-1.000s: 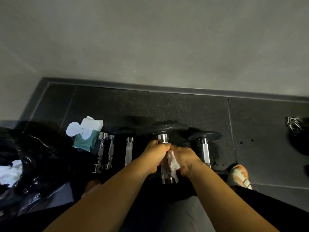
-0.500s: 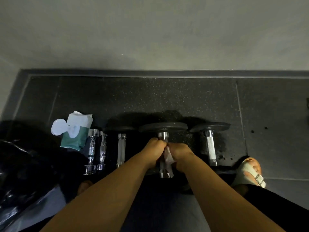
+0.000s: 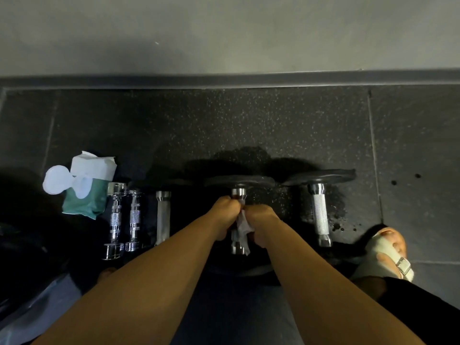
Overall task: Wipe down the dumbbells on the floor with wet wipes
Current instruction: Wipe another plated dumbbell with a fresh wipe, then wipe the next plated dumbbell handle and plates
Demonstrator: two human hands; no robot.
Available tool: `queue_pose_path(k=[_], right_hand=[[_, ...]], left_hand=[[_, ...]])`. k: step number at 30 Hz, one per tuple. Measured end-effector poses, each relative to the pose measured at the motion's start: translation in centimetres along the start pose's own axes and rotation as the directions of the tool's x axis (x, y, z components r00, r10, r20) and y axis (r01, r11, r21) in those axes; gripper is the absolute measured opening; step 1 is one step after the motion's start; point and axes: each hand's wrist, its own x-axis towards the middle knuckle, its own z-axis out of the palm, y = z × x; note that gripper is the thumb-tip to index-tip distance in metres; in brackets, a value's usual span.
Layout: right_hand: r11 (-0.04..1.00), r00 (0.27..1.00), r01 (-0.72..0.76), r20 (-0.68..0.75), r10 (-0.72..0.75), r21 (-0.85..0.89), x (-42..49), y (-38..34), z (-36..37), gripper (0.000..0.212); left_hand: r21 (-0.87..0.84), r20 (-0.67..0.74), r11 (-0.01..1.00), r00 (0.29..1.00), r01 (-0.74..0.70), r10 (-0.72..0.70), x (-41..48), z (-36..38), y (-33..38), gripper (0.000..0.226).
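Closest in, the person's sandalled foot (image 3: 388,250) sits on the floor at the near right. Both bare forearms reach forward to the middle dumbbell (image 3: 239,181), which lies on the dark speckled mat (image 3: 249,125) with its black plate at the far end. The left hand (image 3: 225,215) has its fingers wrapped round the chrome handle. The right hand (image 3: 261,220) is clenched right next to it, pinning a wet wipe (image 3: 242,226) against the handle, with a crumpled bit hanging out between the hands.

Just to the right lies another plated dumbbell (image 3: 319,215). To the left are a third handle (image 3: 163,217), ends lost in shadow, and two small chrome dumbbells (image 3: 115,220). The wipes pack (image 3: 84,195), lid flipped open, is just beside those, further left. Past the mat is a grey wall (image 3: 224,33).
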Motion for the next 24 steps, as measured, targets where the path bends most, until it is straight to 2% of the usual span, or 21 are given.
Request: queue_pose_path(k=[9, 12, 15, 18, 20, 22, 23, 24], right_hand=[[0.990, 0.999, 0.034, 0.046, -0.027, -0.139, 0.8, -0.9, 0.4, 0.047], [0.996, 0.994, 0.031, 0.104, -0.022, -0.085, 0.5, -1.1, 0.1, 0.052], [0.997, 0.997, -0.039, 0.059, 0.043, -0.070, -0.1, -1.0, -0.7, 0.050], [0.980, 1.000, -0.002, 0.017, 0.005, -0.199, -1.0, -0.8, -1.6, 0.049], [0.973, 0.999, 0.027, -0.027, -0.034, -0.231, -1.0, 0.1, -2.3, 0.052], [0.988, 0.999, 0.011, -0.042, -0.017, -0.153, -1.5, 1.0, -2.7, 0.055], [0.989, 0.996, 0.038, -0.080, -0.050, -0.141, -2.4, 1.8, -2.8, 0.054], [0.984, 0.978, 0.063, -0.186, -0.094, -0.169, -2.4, 2.6, -2.9, 0.049]], left_hand=[[-0.016, 0.019, 1.000, 1.000, 0.007, -0.006, 2.1, -0.7, -0.8, 0.029], [-0.019, 0.029, 1.000, 0.999, 0.022, -0.022, 1.9, -1.0, -0.7, 0.031], [0.003, 0.008, 0.999, 0.999, 0.034, -0.034, 1.7, -1.0, -0.6, 0.029], [0.103, -0.080, 0.992, 0.995, 0.066, -0.058, 0.9, -0.8, 0.8, 0.032], [0.202, -0.188, 0.978, 0.982, 0.049, -0.011, 0.6, -0.4, 1.6, 0.034], [0.306, -0.286, 0.951, 0.957, 0.041, 0.051, -0.4, 0.5, 2.3, 0.035], [0.335, -0.321, 0.941, 0.944, 0.040, 0.074, -0.6, 1.2, 2.3, 0.038], [0.342, -0.338, 0.939, 0.938, 0.047, 0.076, -0.9, 1.9, 2.3, 0.044]])
